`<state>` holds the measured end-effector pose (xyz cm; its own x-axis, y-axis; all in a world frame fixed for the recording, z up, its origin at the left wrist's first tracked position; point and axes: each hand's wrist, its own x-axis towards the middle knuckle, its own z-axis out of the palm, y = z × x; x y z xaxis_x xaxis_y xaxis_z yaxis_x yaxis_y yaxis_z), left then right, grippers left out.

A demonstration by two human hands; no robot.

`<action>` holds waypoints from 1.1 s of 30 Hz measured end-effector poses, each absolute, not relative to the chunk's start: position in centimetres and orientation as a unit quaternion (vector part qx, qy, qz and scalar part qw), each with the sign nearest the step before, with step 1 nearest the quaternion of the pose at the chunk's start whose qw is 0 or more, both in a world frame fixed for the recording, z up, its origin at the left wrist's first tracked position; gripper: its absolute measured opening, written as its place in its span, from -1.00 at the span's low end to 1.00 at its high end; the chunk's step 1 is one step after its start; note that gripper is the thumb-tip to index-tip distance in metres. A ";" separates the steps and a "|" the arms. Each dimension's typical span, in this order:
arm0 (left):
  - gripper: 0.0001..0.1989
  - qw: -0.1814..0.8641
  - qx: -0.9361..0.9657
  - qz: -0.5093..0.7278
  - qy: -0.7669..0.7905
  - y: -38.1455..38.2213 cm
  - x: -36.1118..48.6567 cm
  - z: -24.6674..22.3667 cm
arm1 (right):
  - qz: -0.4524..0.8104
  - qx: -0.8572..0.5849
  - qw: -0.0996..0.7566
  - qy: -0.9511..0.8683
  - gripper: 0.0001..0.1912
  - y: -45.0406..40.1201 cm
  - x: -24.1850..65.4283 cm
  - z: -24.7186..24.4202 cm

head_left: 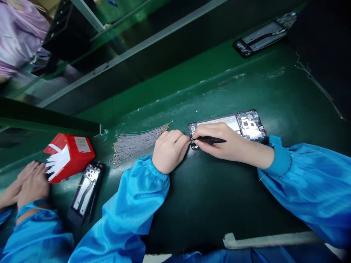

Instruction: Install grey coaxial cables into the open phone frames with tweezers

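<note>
An opened smartphone point(251, 124) lies on the green bench with its circuit board and inner metal frame bare. My right hand point(219, 137) rests over its left part, pinching slim black tweezers point(211, 140) whose tip is at the phone's left end. Against that same end, my left hand point(171, 149) is closed with fingers curled; what its fingertips hold, if anything, is hidden. Just behind and left of my left hand lies a bundle of thin grey cables point(139, 142) with gold-coloured ends.
To the left stand a red box point(87, 148) with white paper strips and stacked opened phones point(86, 190). A co-worker's hands point(34, 182) rest beside the box. Another opened phone point(260, 38) lies at the back right, near a large dark object point(326, 54).
</note>
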<state>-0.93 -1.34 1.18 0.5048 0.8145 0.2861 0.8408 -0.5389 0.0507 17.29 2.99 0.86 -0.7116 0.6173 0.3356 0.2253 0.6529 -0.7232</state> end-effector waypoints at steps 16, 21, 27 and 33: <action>-0.81 -0.074 -0.890 -0.099 -0.439 -1.3 -1.7 2.4 | 0.377 -0.274 0.308 -0.829 -0.95 3.0 16.7 0.8; -0.82 -0.114 -0.921 -0.059 -0.368 -1.6 -1.4 2.5 | 0.303 -0.324 0.349 -0.826 -0.93 2.9 19.0 1.8; -0.79 0.024 -0.937 -0.076 -0.341 -2.1 -0.1 2.0 | 0.011 -0.515 0.234 -0.825 -0.84 3.9 25.3 1.9; -0.82 0.050 -0.941 -0.095 -0.321 -2.4 0.5 1.8 | 0.195 -0.455 0.260 -0.829 -0.81 3.3 24.5 1.7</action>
